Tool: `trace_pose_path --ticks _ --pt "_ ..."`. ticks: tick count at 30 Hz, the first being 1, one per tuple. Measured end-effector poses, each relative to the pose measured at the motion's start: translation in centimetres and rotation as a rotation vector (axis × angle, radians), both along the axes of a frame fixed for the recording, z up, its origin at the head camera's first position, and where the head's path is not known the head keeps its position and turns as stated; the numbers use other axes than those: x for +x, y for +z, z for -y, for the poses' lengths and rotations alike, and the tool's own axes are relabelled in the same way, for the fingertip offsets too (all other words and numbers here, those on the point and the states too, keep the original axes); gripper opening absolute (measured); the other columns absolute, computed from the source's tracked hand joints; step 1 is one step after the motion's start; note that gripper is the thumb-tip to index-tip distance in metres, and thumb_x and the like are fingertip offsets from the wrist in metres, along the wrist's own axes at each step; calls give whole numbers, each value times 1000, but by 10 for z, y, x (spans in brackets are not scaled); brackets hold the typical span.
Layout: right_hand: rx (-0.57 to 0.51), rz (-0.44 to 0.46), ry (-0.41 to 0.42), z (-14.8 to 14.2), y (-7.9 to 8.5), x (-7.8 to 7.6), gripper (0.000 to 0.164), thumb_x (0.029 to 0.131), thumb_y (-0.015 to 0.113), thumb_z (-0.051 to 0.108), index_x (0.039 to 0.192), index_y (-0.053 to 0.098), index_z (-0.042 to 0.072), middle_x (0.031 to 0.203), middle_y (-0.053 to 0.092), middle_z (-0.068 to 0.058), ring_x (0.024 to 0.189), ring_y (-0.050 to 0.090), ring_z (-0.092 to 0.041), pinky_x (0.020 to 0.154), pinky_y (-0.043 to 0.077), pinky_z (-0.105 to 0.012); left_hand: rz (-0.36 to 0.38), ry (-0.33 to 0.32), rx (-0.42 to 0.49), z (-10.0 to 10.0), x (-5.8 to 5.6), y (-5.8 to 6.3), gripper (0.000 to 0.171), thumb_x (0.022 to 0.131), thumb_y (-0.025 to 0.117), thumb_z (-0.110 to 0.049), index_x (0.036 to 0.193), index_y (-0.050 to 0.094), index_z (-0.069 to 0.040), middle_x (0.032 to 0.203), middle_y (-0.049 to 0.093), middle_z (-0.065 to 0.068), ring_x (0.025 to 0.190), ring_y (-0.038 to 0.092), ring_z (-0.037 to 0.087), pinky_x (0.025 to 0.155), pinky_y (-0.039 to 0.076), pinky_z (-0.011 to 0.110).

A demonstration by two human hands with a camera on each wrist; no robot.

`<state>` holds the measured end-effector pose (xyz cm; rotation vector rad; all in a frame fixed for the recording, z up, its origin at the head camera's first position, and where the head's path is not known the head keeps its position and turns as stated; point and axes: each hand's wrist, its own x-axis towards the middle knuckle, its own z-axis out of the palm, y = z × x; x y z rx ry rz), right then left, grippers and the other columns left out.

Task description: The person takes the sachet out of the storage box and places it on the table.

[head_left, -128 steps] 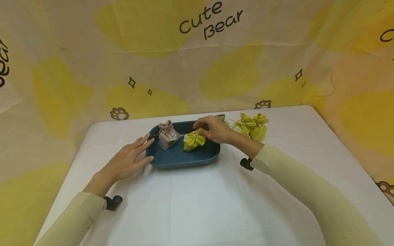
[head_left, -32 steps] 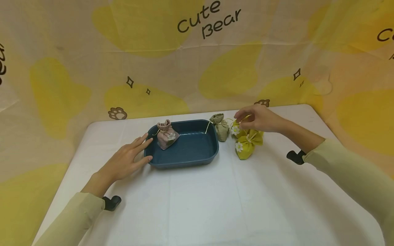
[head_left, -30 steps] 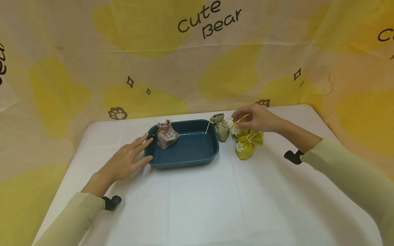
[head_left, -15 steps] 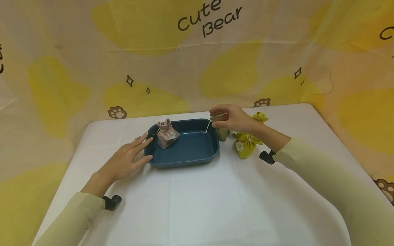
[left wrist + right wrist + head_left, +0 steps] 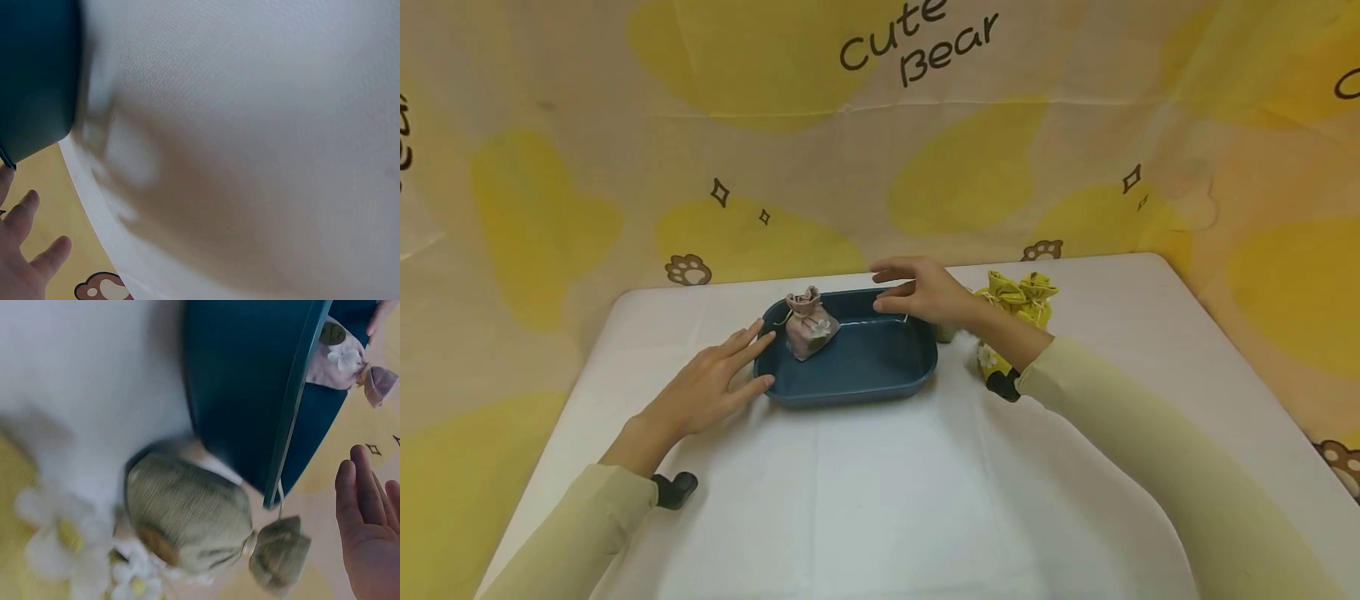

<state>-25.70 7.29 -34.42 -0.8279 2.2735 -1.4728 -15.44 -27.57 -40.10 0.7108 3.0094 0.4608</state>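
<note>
A pink drawstring pouch point(image 5: 811, 332) sits in the left part of a blue tray point(image 5: 846, 398). My left hand point(image 5: 711, 387) has its fingers spread, with the tips at the tray's left rim. Over the tray's back right corner is my right hand point(image 5: 925, 292), fingers relaxed and nothing in them. Just outside the tray's right end stands a grey-green pouch point(image 5: 190, 512), mostly covered by that hand in the head view. Farther right are yellow-green pouches point(image 5: 1037, 293) with white flowers; the front one point(image 5: 988, 357) is partly hidden by the right wrist camera.
A white cloth point(image 5: 865, 500) covers the table. Behind it hangs a yellow-patterned curtain point(image 5: 820, 192) close to the table's back edge. A black camera point(image 5: 677, 490) is worn at the left wrist.
The yellow-green pouch that my right hand pinched in the tray now stands among those at right. My right hand has since moved left, empty, from them to the tray. My left hand stays put.
</note>
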Motion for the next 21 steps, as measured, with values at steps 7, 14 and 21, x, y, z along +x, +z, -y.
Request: trace_pose_path --ticks 7,14,21 --pt "-10 18 31 21 -5 1 56 90 72 3 142 50 -1 138 58 -19 113 67 -29 89 56 -33 5 3 11 1 0 1 69 100 52 -51 156 35 -15 164 24 9 145 30 40 110 30 62" --pt "-32 43 53 40 -8 2 58 91 72 3 144 49 -1 142 54 -20 116 65 -33 90 56 -31 13 0 5 1 -1 1 70 100 51 -52 157 34 -15 164 23 9 145 30 41 110 30 62" --pt "-70 81 82 58 -9 1 59 92 70 1 146 46 -2 148 47 -22 125 56 -40 92 55 -32 29 1 2 2 -1 3 70 100 51 -53 157 33 -15 164 22 9 145 29 41 110 30 62"
